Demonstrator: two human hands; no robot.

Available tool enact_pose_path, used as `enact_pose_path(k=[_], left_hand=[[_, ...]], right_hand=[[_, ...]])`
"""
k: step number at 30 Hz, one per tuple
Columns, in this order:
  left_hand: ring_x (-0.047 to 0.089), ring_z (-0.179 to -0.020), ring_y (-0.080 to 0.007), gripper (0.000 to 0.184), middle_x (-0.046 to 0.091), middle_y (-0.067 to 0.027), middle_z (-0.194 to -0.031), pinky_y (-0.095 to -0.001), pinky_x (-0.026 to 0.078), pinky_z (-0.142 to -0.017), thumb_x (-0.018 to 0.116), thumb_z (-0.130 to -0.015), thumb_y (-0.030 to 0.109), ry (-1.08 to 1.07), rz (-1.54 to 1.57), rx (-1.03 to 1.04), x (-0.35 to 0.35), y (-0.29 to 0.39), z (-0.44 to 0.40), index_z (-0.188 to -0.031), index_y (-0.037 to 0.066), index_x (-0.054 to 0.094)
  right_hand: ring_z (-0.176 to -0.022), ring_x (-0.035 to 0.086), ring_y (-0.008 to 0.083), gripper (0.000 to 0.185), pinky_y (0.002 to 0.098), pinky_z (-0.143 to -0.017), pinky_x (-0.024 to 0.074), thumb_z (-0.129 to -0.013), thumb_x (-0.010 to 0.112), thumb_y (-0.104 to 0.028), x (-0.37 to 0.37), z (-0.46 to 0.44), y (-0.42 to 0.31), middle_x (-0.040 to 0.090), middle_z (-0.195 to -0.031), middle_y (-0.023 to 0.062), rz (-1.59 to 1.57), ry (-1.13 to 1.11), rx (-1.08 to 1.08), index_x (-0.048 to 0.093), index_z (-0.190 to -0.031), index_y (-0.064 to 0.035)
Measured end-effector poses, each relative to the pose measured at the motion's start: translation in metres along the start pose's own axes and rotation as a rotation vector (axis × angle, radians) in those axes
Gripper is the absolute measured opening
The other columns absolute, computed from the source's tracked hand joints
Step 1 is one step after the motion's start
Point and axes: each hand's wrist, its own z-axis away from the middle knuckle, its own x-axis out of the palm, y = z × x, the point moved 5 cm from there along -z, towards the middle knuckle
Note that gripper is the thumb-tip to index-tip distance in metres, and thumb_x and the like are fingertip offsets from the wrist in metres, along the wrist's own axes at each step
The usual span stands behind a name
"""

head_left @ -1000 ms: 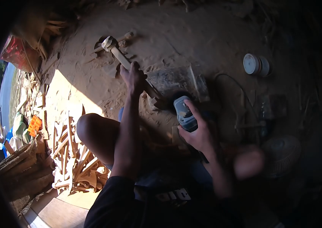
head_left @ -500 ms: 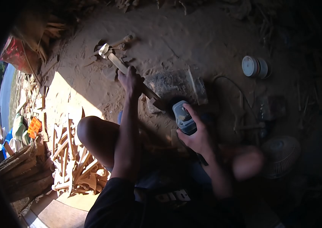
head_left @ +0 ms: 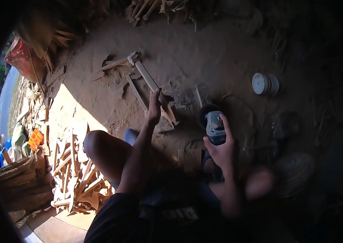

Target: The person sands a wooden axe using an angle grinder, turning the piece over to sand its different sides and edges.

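Observation:
My left hand is closed around a long carved wooden piece with a knobbed far end, held slanting over the dusty ground. My right hand grips the body of an angle grinder, whose dark round disc points away from me. A gap separates the disc from the wooden piece. Beneath and beyond the left hand lie a loose wooden strip and other cut pieces. A worn block or log sits on the ground between the two hands, partly covered.
Sunlit wooden pieces are heaped beside my left knee. A round whitish container lies at the right, and a fan stands in shadow below it. A cable curves past the grinder. More wood is piled at the back.
The wooden piece in my left hand has shifted right and tilted steeper. My right hand has moved the grinder right and toward me, widening its distance from the wood. The view has shifted slightly.

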Motion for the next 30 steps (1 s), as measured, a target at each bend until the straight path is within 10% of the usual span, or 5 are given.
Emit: enact_pose_path(k=[3, 11, 12, 19, 30], left_hand=[[0.065, -0.108, -0.0196, 0.056, 0.068, -0.0075, -0.112, -0.0378, 0.049, -0.101, 0.04, -0.114, 0.053, -0.047, -0.152, 0.056, -0.005, -0.084, 0.006, -0.131, 0.003, 0.06], [0.066, -0.091, -0.0272, 0.02, 0.07, -0.0164, -0.095, -0.0406, 0.053, -0.082, 0.076, -0.089, 0.01, -0.404, -1.101, 0.064, 0.061, 0.114, 0.037, -0.106, 0.002, 0.07], [0.068, -0.1, -0.0342, 0.018, 0.071, -0.0183, -0.104, -0.0415, 0.054, -0.087, 0.079, -0.087, 0.008, -0.436, -1.213, 0.601, 0.068, 0.14, 0.04, -0.104, 0.003, 0.073], [0.066, -0.103, -0.0427, 0.028, 0.071, -0.0208, -0.105, -0.0453, 0.054, -0.089, 0.076, -0.084, -0.006, -0.385, -1.108, 0.521, 0.053, 0.225, 0.056, -0.11, 0.0, 0.067], [0.064, -0.094, -0.0486, 0.037, 0.062, -0.0268, -0.102, -0.0488, 0.053, -0.078, 0.06, -0.094, -0.01, -0.282, -1.047, 0.512, 0.024, 0.166, 0.041, -0.125, 0.0, 0.042]], right_hand=[[-0.127, 0.065, 0.025, 0.084, 0.0386, -0.108, 0.0508, -0.083, 0.081, -0.008, -0.017, -0.007, -0.004, 0.065, -0.142, 0.0187, -0.022, 0.088, 0.009, 0.046, -0.158, -0.0086], [-0.113, 0.068, 0.019, 0.082, 0.0353, -0.1, 0.0547, -0.08, 0.085, -0.01, -0.044, -0.023, 0.009, 0.067, -0.133, 0.0138, -0.128, 0.266, -0.072, 0.049, -0.154, -0.0042], [-0.112, 0.068, 0.0197, 0.081, 0.0355, -0.099, 0.0552, -0.081, 0.085, -0.01, -0.042, -0.026, 0.011, 0.067, -0.13, 0.0129, -0.21, 0.268, -0.043, 0.049, -0.153, -0.0026], [-0.116, 0.066, 0.0242, 0.082, 0.0373, -0.101, 0.0541, -0.079, 0.086, -0.016, -0.001, -0.048, 0.031, 0.064, -0.129, 0.0123, -0.573, 0.142, 0.13, 0.048, -0.151, -0.0027], [-0.114, 0.067, 0.0215, 0.084, 0.0373, -0.099, 0.0548, -0.081, 0.088, -0.022, 0.06, -0.056, -0.003, 0.067, -0.127, 0.0117, -0.604, -0.085, 0.046, 0.045, -0.151, -0.0053]])
